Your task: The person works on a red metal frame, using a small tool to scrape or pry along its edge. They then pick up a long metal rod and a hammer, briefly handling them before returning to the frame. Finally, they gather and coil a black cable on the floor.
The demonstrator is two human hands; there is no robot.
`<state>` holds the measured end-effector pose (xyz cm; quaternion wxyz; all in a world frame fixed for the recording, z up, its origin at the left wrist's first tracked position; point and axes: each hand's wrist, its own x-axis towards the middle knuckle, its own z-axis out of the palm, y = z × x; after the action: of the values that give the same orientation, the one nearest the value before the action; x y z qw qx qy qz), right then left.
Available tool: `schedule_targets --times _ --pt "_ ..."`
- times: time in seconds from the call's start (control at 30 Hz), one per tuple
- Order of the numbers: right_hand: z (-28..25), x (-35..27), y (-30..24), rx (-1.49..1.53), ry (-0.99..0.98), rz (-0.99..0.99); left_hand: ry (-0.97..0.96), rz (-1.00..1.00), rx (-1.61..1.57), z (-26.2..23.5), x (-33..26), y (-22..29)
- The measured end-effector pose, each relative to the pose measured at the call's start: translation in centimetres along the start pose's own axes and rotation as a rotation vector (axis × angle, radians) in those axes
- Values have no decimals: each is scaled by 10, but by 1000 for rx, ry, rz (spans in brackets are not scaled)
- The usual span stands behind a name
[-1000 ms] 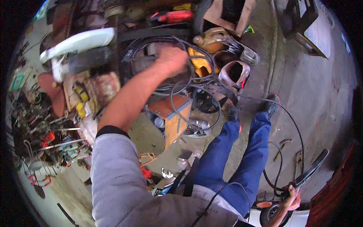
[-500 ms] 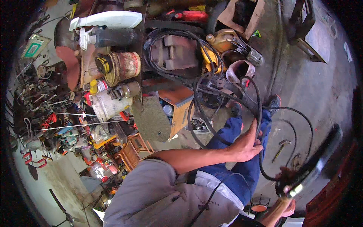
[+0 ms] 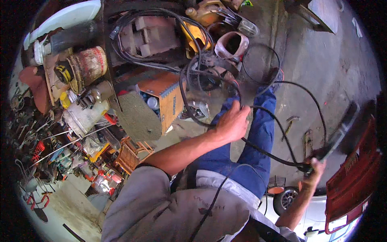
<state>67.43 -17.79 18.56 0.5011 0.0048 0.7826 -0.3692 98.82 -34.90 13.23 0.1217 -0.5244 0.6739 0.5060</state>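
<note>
My left hand (image 3: 234, 123) is closed around a thick black cable (image 3: 275, 157) in front of my legs. Loops of this cable hang below and beside the hand, and a stretch runs across to my right hand (image 3: 316, 172). That hand, farther right, is also closed on the cable. Adjoining my right fingers is a long dark object (image 3: 342, 131) with a shiny edge; it is blurred, and I cannot make out its kind or whether I grip it. More cable lies coiled (image 3: 167, 14) around a dark blocky metal piece.
A hammer (image 3: 288, 124) lies on the concrete floor (image 3: 322, 72) beyond my legs. To the left are an open cardboard box (image 3: 171, 105), a stained bucket (image 3: 89, 64) and a white bucket (image 3: 80, 117). A yellow jug (image 3: 205, 14) stands farther off. Red slatted panels (image 3: 350, 181) rise at right.
The view has shifted, with the workshop things sliding left and up in it. My left hand has moved away from my right, and the cable between them now stretches out more.
</note>
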Motion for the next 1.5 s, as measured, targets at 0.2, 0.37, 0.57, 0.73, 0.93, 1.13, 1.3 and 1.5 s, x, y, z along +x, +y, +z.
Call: schedule_targets --times 0.2,0.37,0.57,0.73,0.93,1.13,1.3,1.5 --pt "-207 -44 -28 130 355 -71 16 174 320 -42 26 23" --pt "-431 -139 -72 19 727 -130 90 312 568 -89 73 31" --pt "-377 -156 -155 -381 1090 -437 -164 282 742 38 105 16" --pt "-364 -147 -138 -441 1273 -320 74 372 848 87 111 -13" --pt "-302 -46 -25 -391 934 -109 561 -230 0 20 98 -86" --pt "-196 7 75 -417 373 94 698 -646 -988 -11 86 -273" --pt "-105 -1 127 -298 293 295 355 -680 -1242 -15 146 -302" --pt "-56 -31 160 -157 121 460 282 -590 -1409 -13 147 -318"
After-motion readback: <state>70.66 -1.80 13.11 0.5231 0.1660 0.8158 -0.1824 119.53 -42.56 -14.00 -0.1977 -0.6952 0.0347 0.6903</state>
